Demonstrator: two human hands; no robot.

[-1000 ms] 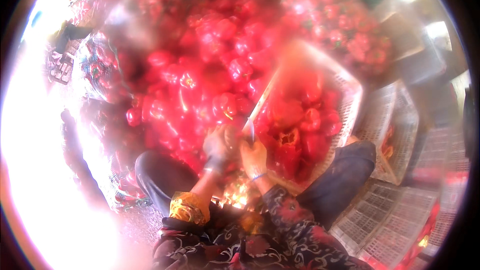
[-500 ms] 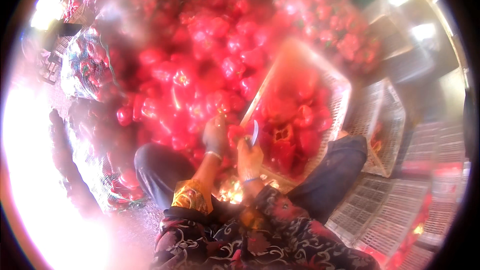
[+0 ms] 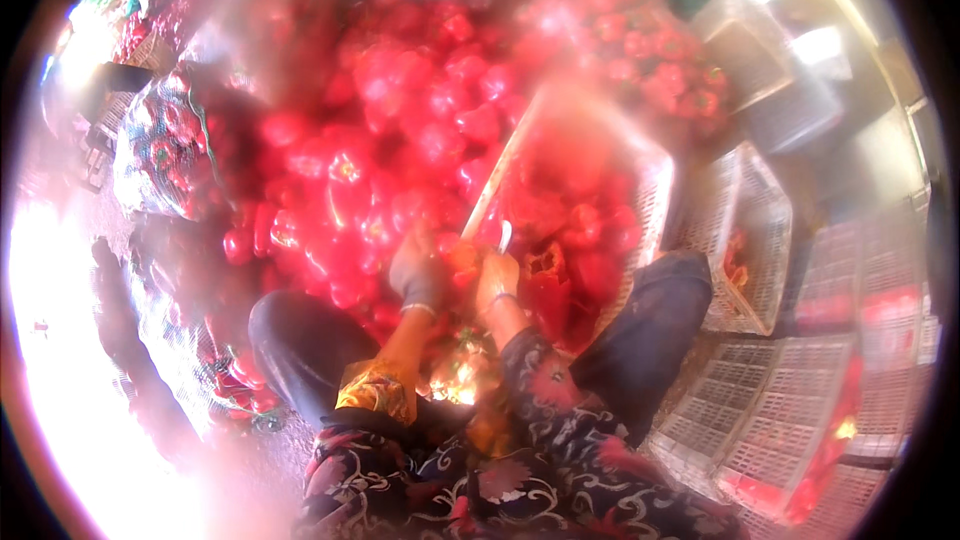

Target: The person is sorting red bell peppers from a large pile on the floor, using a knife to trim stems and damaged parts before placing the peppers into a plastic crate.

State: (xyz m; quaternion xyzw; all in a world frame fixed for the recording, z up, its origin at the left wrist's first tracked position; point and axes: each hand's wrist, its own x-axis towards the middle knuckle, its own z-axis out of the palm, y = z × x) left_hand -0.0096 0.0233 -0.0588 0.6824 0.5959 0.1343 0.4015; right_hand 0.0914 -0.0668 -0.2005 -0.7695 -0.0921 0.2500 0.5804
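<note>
My right hand (image 3: pixel 497 283) is closed around a small knife (image 3: pixel 506 236), its curved pale blade pointing up. Left of it, my left hand (image 3: pixel 416 265) reaches over the near edge of a heap of red bell peppers (image 3: pixel 400 145); blur hides its fingers. An orange-red piece (image 3: pixel 462 260), perhaps a pepper, shows between the two hands. Just right of the knife, a white plastic crate (image 3: pixel 655 202) holds red peppers, and a cut-open pepper (image 3: pixel 545 265) lies among them.
Between my legs sits a brightly lit pile of pale scraps (image 3: pixel 460 375). Mesh sacks of peppers (image 3: pixel 160 155) stand at the left. A second crate (image 3: pixel 770 230) with a few orange-red bits and several stacked crates (image 3: pixel 770 410) are at the right.
My left hand has drawn back toward me from the heap. My right hand and the knife have shifted slightly. The whole view has moved a little, so the crates appear further left.
</note>
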